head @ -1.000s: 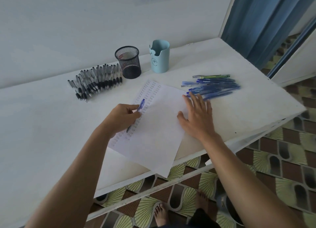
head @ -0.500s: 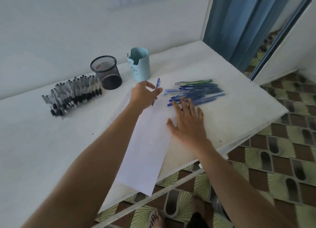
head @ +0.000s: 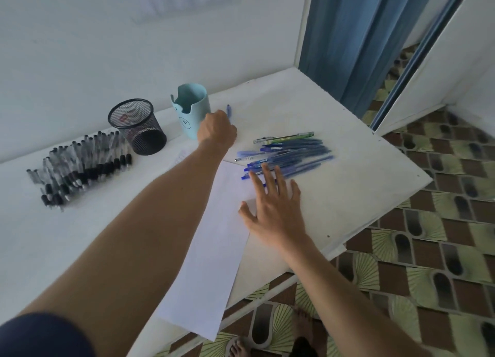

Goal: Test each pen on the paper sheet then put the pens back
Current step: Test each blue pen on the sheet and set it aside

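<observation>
Since half a second ago we note the left grip (head: 217, 127) has moved up off the top of the paper (head: 214, 236) and now sits just right of the blue cup (head: 191, 110), near its rim height in the view. It carries the pen (head: 228, 110) with it.

Left grip: fingers curled, seen from the back of the hand, pinching the pen. Only the pen's upper end shows above the knuckles, roughly upright. We cannot tell which fingers bear on it.

Right grip (head: 273, 209): flat, fingers spread and straight, holding nothing. The thumb lies on the paper's right edge and the palm over the bench (head: 348, 182) beside it. The fingertips (head: 265, 168) reach the near ends of the blue pile (head: 292, 153); contact cannot be confirmed. Its place against paper and pile matches the earlier frame.

Paper lies slantwise, its near corner overhanging the bench edge. The left forearm crosses over its upper part.

The mesh cup (head: 136, 126) stands just left of the blue cup. The black pens (head: 80, 166) lie in a row left of it.
</observation>
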`<action>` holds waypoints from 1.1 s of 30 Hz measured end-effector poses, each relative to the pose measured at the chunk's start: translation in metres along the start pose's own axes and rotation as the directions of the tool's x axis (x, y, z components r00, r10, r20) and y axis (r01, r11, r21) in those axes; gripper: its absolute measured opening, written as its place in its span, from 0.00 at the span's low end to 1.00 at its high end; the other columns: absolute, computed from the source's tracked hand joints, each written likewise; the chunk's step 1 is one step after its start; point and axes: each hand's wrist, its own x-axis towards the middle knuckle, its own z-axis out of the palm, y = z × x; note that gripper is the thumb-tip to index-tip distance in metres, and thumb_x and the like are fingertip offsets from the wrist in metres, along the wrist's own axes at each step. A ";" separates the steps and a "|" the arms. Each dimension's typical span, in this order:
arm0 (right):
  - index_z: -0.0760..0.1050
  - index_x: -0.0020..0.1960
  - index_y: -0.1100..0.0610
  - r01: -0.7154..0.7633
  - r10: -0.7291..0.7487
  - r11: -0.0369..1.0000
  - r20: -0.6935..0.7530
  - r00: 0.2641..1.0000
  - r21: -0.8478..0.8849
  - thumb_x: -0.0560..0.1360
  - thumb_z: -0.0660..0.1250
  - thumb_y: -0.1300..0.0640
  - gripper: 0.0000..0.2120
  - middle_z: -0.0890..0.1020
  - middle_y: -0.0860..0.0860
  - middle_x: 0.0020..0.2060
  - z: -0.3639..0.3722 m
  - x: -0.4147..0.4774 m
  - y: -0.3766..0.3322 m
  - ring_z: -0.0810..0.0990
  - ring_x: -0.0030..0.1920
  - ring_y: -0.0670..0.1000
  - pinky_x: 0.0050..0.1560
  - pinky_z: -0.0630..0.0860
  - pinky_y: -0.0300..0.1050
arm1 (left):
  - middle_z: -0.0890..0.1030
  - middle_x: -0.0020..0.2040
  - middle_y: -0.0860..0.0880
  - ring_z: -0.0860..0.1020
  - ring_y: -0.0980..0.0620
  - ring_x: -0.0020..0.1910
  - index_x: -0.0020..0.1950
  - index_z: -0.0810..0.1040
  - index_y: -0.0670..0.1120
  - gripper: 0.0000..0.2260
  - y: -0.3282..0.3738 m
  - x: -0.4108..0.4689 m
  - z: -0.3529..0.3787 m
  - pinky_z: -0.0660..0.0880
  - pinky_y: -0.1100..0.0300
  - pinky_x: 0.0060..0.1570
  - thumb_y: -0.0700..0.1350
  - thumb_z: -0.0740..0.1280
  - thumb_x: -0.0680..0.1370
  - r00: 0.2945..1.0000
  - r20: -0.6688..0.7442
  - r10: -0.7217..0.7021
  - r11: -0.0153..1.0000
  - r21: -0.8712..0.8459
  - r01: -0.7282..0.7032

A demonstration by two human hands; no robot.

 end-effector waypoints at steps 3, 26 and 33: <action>0.53 0.81 0.49 -0.004 0.004 1.000 -0.013 1.000 0.009 0.76 0.49 0.37 0.36 0.50 0.53 0.81 0.002 0.000 0.000 0.46 0.81 0.58 0.76 0.48 0.64 | 0.78 0.59 0.39 0.78 0.37 0.59 0.62 0.75 0.38 0.15 0.001 0.002 0.000 0.74 0.52 0.50 0.46 0.64 0.80 1.000 0.004 -0.019 0.999 -0.033 0.019; 0.55 0.79 0.49 -0.008 0.008 1.000 -0.033 0.999 -0.003 0.77 0.51 0.38 0.33 0.51 0.52 0.81 0.003 -0.001 0.000 0.47 0.80 0.57 0.75 0.50 0.65 | 0.84 0.42 0.51 0.82 0.52 0.43 0.47 0.84 0.46 0.06 -0.011 -0.050 -0.003 0.79 0.61 0.48 0.42 0.68 0.78 0.998 0.014 0.063 0.730 -0.682 -0.036; 0.54 0.79 0.48 -0.012 0.013 0.999 -0.029 1.000 0.032 0.78 0.53 0.39 0.33 0.49 0.51 0.81 0.002 -0.002 -0.001 0.44 0.81 0.55 0.76 0.47 0.63 | 0.83 0.43 0.42 0.82 0.48 0.35 0.48 0.72 0.42 0.08 -0.038 -0.071 -0.015 0.75 0.59 0.35 0.40 0.56 0.84 0.992 0.083 -0.092 0.134 -0.986 0.095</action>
